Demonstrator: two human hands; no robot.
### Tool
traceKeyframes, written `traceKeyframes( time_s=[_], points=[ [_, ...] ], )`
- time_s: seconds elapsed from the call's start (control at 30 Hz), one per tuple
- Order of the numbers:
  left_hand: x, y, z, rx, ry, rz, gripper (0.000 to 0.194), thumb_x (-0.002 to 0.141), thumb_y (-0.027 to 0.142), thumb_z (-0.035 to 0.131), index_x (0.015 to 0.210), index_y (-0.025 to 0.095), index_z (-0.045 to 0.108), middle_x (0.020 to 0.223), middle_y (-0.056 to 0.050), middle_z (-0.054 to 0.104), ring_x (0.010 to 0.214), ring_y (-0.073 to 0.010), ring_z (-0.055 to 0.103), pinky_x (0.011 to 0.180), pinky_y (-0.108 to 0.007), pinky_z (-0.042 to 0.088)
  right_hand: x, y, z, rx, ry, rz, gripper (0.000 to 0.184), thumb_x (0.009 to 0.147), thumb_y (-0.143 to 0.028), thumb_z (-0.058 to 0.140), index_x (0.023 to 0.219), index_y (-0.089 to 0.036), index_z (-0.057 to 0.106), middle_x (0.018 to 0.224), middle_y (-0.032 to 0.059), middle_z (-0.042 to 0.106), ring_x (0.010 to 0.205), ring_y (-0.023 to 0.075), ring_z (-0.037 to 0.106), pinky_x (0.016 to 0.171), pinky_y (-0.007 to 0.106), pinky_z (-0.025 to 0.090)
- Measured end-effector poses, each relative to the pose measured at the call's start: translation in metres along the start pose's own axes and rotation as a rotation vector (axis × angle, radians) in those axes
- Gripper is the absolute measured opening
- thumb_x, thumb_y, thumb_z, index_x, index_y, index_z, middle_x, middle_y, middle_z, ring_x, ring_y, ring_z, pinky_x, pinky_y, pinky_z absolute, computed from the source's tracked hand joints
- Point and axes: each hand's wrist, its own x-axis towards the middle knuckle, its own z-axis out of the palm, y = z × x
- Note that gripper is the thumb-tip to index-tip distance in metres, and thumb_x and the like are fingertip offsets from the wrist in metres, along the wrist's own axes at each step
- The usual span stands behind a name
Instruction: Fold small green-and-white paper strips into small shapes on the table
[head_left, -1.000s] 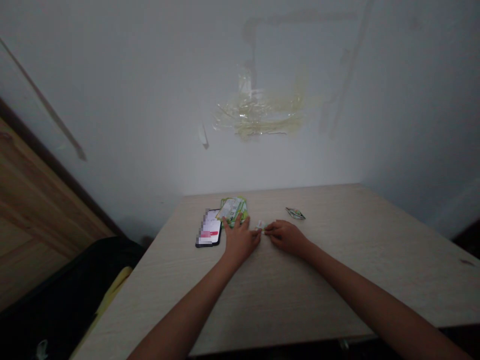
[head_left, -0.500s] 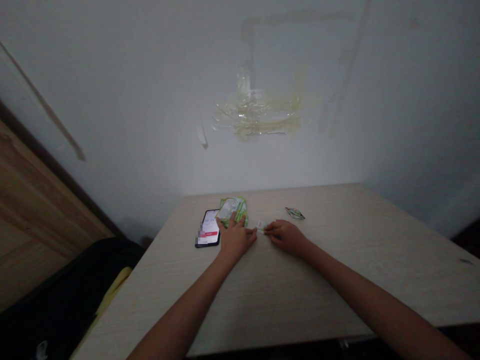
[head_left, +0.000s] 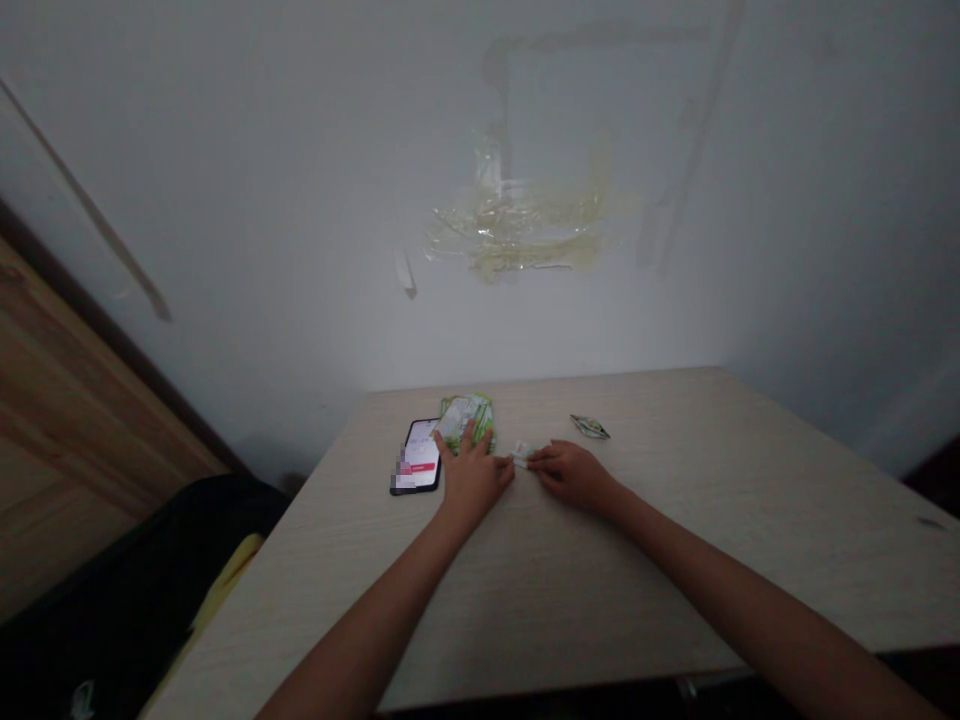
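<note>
My left hand (head_left: 474,477) lies flat on the pale wooden table (head_left: 675,520), fingers spread, with its fingertips on a green and white packet (head_left: 466,418). My right hand (head_left: 574,472) rests just to its right, fingers curled in a pinch on a small pale sachet (head_left: 523,452) that lies between the two hands. A phone (head_left: 418,466) with a lit screen lies left of the packet, beside my left hand.
A small dark wrapper (head_left: 590,427) lies on the table beyond my right hand. The table stands against a white wall with old tape marks (head_left: 517,225). A dark bag (head_left: 127,600) sits on the floor at the left, next to a wooden panel (head_left: 67,420).
My left hand has shifted slightly up onto the green packet. My right hand has stayed on the small sachet.
</note>
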Motion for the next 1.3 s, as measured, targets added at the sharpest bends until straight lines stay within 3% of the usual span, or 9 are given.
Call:
traceKeyframes(
  time_s=[0.23, 0.4, 0.57, 0.77, 1.0, 1.3],
  points=[
    [0.004, -0.012, 0.011, -0.092, -0.107, -0.11, 0.03, 0.086, 0.061, 0.046, 0.094, 0.049, 0.073, 0.145, 0.004, 0.05, 0.143, -0.0375, 0.021, 0.101, -0.079, -0.008, 0.001, -0.01, -0.002, -0.054, 0.005, -0.038, 0.028, 0.093, -0.026, 0.051, 0.113, -0.023, 0.07, 0.104, 0.0077, 0.071, 0.093, 0.0198, 0.063, 0.092, 0.037, 0.045],
    [0.003, -0.011, 0.012, -0.117, -0.092, -0.114, 0.031, 0.087, 0.06, 0.046, 0.09, 0.048, 0.074, 0.146, 0.005, 0.048, 0.144, -0.0377, 0.021, 0.1, -0.08, -0.008, 0.003, -0.011, 0.001, -0.058, 0.024, -0.01, 0.027, 0.095, -0.029, 0.049, 0.106, -0.022, 0.073, 0.099, 0.008, 0.07, 0.092, 0.0193, 0.062, 0.089, 0.035, 0.046],
    [0.001, -0.011, 0.011, -0.162, -0.029, -0.002, 0.025, 0.087, 0.053, 0.052, 0.089, 0.043, 0.076, 0.146, 0.003, 0.049, 0.142, -0.0381, 0.023, 0.102, -0.079, -0.007, 0.001, -0.006, 0.001, -0.023, 0.059, 0.021, 0.025, 0.093, -0.027, 0.052, 0.094, -0.021, 0.076, 0.098, 0.0075, 0.071, 0.091, 0.0189, 0.063, 0.086, 0.033, 0.048],
    [0.0, -0.012, 0.012, -0.24, -0.031, 0.131, 0.017, 0.085, 0.049, 0.06, 0.092, 0.045, 0.074, 0.144, 0.006, 0.049, 0.14, -0.0361, 0.027, 0.104, -0.079, -0.003, -0.002, 0.004, -0.005, 0.054, 0.081, 0.092, 0.019, 0.086, -0.019, 0.057, 0.08, -0.019, 0.076, 0.096, 0.0068, 0.072, 0.085, 0.0165, 0.065, 0.078, 0.027, 0.05],
    [-0.001, -0.008, 0.011, -0.261, 0.007, 0.198, 0.018, 0.085, 0.045, 0.061, 0.099, 0.048, 0.071, 0.144, 0.008, 0.05, 0.139, -0.0336, 0.03, 0.106, -0.077, -0.006, -0.003, 0.007, -0.006, 0.109, 0.076, 0.083, 0.016, 0.084, -0.018, 0.061, 0.094, -0.02, 0.074, 0.094, 0.0063, 0.07, 0.086, 0.0159, 0.065, 0.079, 0.027, 0.05],
    [-0.001, -0.003, 0.006, -0.192, -0.029, 0.185, 0.019, 0.087, 0.05, 0.056, 0.093, 0.046, 0.074, 0.146, 0.008, 0.047, 0.14, -0.0343, 0.03, 0.106, -0.075, -0.012, -0.004, 0.006, -0.005, 0.043, 0.044, 0.098, 0.017, 0.084, -0.022, 0.061, 0.091, -0.022, 0.077, 0.099, 0.0064, 0.07, 0.087, 0.0171, 0.065, 0.08, 0.028, 0.049]
  ],
)
